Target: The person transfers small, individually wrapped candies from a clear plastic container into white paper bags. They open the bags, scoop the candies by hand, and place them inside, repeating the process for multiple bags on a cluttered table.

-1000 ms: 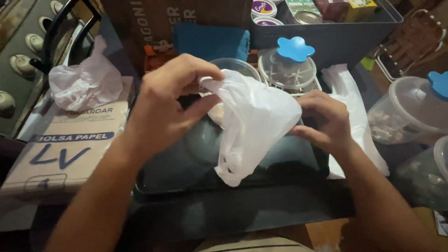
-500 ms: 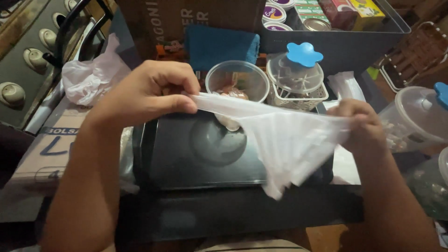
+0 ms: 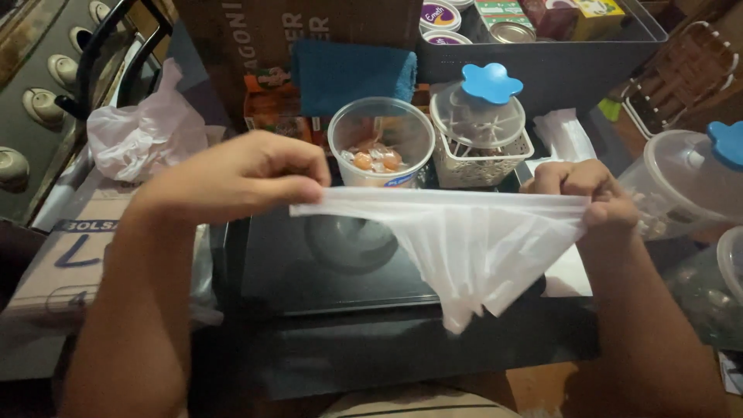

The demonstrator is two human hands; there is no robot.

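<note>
hands [image 3: 248,174] apart, both pinched (fingers closed)

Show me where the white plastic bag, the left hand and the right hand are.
white plastic bag [image 3: 472,240], head view, on its hanging middle.
left hand [image 3: 240,174], head view, on its back.
right hand [image 3: 584,186], head view, on its knuckles.

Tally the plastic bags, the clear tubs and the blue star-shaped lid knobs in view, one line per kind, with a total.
Plastic bags: 2, one stretched bag pinched between left hand and right hand, one crumpled bag at left.
Clear tubs: 3, candy tub, lidded tub, and tub edge at right.
Blue knobs: 2, knob and knob.
Total: 7
</note>
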